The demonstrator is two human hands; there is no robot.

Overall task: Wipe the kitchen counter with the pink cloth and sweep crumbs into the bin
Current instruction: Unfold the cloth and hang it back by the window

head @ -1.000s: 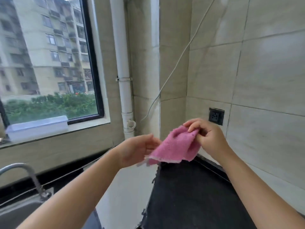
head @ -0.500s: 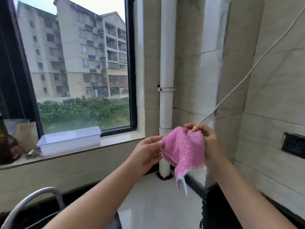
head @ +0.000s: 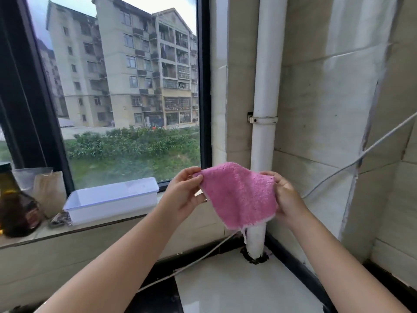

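We pinch the cloth (head: 239,195) taut, left hand (head: 184,195) and right hand (head: 287,199) gripping opposite corners; looks light and floppy, best bunched mid-cloth.

tiled walls (head: 327,105) | window (head: 126,86), daylight | white pipe (head: 266,86) in corner

We see the pink cloth (head: 239,195) held up in the air, spread between both hands in front of the white pipe (head: 266,91). The left hand (head: 184,195) pinches its left corner; the right hand (head: 287,199) grips its right edge. The cloth's lower point hangs loose, threads trailing. Below, we note a pale counter (head: 237,288) with dark edging, the pipe passing into it. On the window sill (head: 67,229) sits a white lidded box (head: 110,201), with a paper bag (head: 48,190) and a dark bottle (head: 9,199) to its left. A thin white cable (head: 361,157) crosses the tiled wall at right.
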